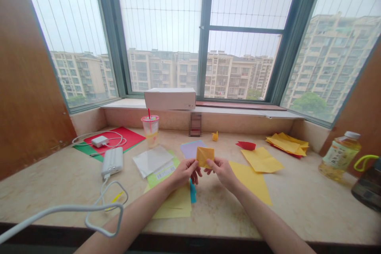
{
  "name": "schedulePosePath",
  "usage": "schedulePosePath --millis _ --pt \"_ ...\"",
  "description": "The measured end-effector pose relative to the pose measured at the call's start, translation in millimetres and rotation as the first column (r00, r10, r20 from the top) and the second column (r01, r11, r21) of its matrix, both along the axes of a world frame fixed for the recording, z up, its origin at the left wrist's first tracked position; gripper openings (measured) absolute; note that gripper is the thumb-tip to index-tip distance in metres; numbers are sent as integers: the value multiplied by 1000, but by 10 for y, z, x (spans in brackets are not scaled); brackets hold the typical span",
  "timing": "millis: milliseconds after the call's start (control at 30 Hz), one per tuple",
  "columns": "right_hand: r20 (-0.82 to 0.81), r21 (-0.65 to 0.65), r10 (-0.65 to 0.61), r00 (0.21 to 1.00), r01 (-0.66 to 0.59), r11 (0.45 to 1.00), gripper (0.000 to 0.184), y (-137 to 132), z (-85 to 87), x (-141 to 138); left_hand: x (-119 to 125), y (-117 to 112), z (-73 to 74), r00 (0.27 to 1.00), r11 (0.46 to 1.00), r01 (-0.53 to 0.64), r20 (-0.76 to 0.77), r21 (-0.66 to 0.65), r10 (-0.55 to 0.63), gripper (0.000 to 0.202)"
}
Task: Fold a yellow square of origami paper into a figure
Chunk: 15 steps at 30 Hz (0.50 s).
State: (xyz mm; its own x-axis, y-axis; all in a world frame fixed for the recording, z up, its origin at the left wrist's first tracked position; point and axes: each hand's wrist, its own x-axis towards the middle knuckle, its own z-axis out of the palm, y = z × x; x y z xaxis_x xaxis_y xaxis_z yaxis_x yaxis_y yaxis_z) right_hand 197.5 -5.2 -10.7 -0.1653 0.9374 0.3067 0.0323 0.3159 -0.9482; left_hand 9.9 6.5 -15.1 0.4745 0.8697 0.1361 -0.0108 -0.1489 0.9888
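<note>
I hold a small folded orange-yellow paper (205, 155) up above the stone counter (297, 202). My left hand (184, 172) pinches its lower left edge. My right hand (222, 171) pinches its lower right edge. Both hands are closed on the paper. Under my hands lies a stack of yellow, green and blue sheets (172, 200), with a lilac sheet (192, 148) behind. A yellow sheet (253, 180) lies to the right of my right hand.
A power bank (112, 161) with a white cable (89, 210) lies at left, a charger (99, 141) on red and green sheets, a drink cup (151, 129), a white box (170, 99) on the sill. More yellow papers (287, 143), a small folded figure (214, 136), and a bottle (339, 154) at right.
</note>
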Motion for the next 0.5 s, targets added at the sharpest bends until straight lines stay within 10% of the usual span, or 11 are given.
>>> schedulePosePath --millis 300,500 --pt "-3 -20 38 999 -38 999 47 -5 -55 -26 43 67 -53 995 994 -93 -29 53 94 58" --pt "-17 -22 45 999 -45 999 49 5 26 -33 61 193 166 995 996 -16 -97 89 24 62"
